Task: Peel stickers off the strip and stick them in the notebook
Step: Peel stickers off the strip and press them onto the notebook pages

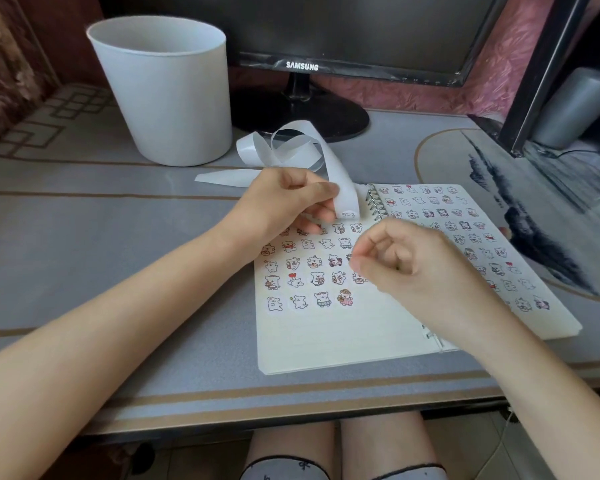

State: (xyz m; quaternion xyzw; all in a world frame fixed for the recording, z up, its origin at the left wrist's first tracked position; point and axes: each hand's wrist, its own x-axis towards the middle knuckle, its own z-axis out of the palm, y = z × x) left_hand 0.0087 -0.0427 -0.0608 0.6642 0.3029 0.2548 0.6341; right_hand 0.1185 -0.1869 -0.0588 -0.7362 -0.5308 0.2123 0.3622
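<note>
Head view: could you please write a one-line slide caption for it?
Left hand holds the curled sticker strip over the open notebook; right hand hovers, fingers curled.

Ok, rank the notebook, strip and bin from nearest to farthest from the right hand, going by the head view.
1. notebook: directly under the right hand.
2. strip: up and to the left, held by the left hand.
3. bin: far back on the left.

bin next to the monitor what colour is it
Plain white bin, no pattern, clearest in the head view.
</note>
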